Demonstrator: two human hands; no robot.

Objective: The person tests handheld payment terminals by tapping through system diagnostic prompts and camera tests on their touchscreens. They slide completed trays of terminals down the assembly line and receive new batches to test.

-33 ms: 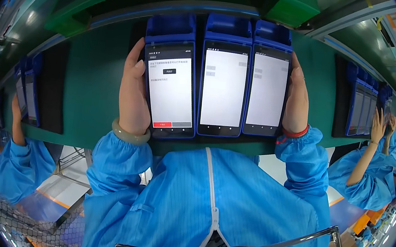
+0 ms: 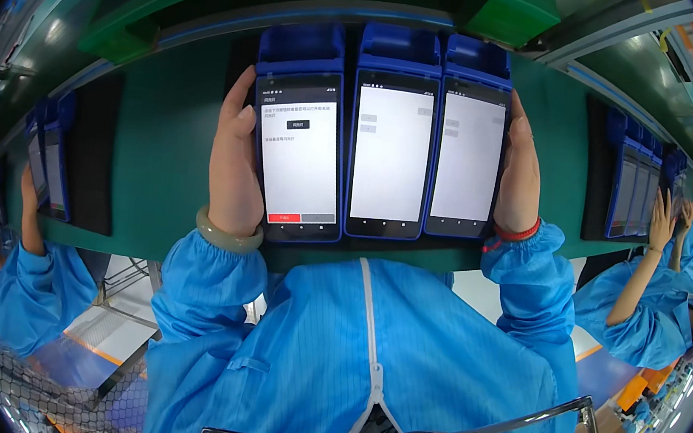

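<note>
**Three terminals held from the outer sides only**

In the head view, the middle terminal lay face up above the green desk, its screen lit white. Just to its left was the left terminal, slightly tilted so that a narrow wedge opened between the two at the far end; its screen carried a red bar. Close against the middle one's right side was the right terminal.

The left hand, half open, curved along the left terminal's outer edge; the right hand lay likewise along the right terminal's. How tightly either held, or whether fingertips reached underneath, could not be told.

Neither hand visibly touched the middle terminal, so uneven side pressure might have let it slip or twist. Squeezing the tilted left one could have knocked the casings together, and a stray thumb might have triggered its screen.
</note>
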